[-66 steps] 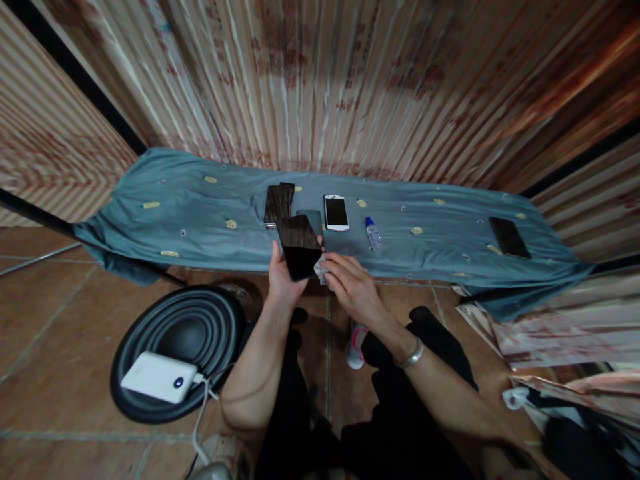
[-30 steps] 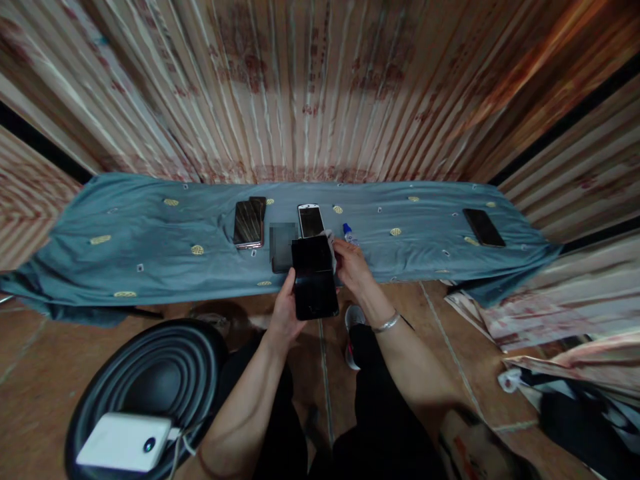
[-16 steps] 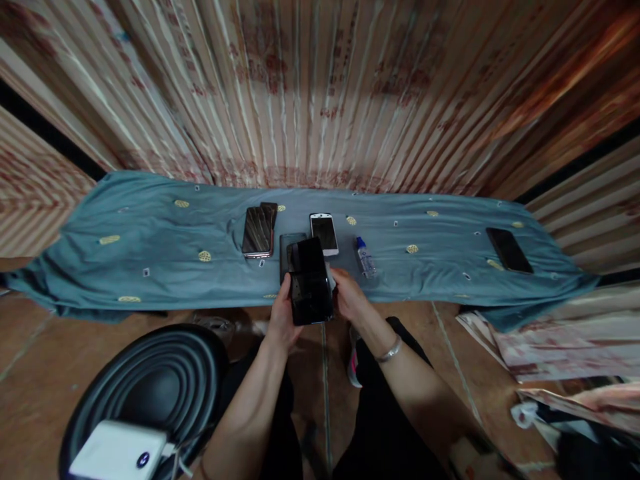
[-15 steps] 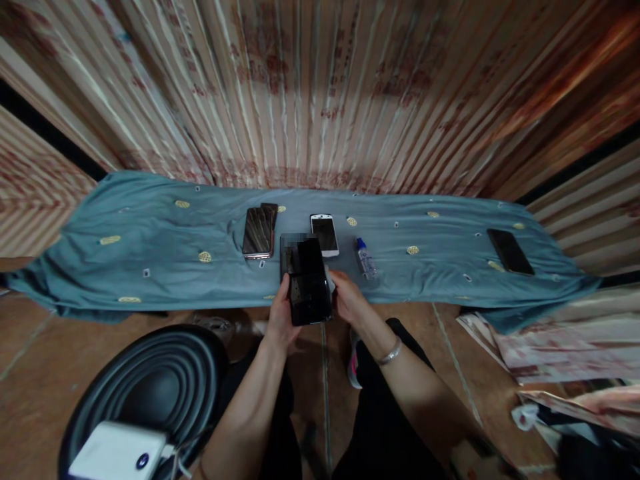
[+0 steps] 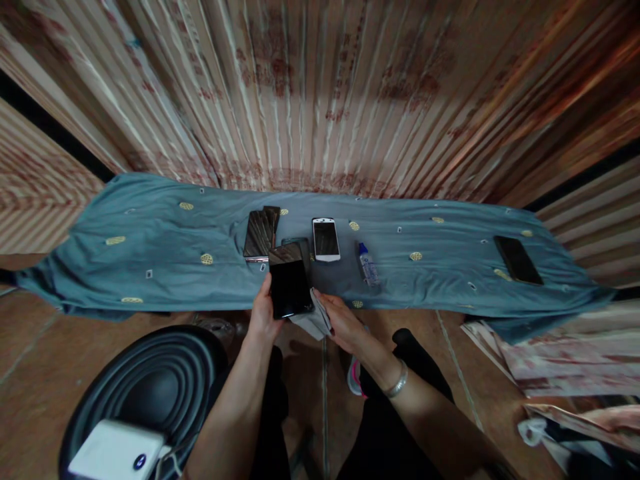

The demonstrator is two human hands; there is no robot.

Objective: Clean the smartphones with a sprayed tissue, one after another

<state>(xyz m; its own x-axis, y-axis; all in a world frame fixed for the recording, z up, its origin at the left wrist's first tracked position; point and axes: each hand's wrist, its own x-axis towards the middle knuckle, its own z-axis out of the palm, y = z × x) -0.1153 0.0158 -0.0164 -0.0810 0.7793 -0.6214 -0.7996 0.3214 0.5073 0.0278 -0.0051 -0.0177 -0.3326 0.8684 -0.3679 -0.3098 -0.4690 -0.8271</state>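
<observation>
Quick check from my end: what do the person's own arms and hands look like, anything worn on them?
Both forearms are bare, with no sleeves showing and no gloves on the left hand or the right hand. A silver metal bangle circles the right wrist. Nothing shows on the left wrist, and I can make out no rings.

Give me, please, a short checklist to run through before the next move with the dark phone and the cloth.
1. Left hand grips the dark phone by its edge: ok.
2. Right hand holds the white cloth beside the phone: ok.
3. Cloth is against the screen: not ok, it sits at the phone's lower right edge.
4. Screen is free of smears: cannot tell, only reflections show.
5. Small bottle lies within view on the blue cover: ok.
6. White phone and the stacked phones lie apart from the hands: ok.
</observation>
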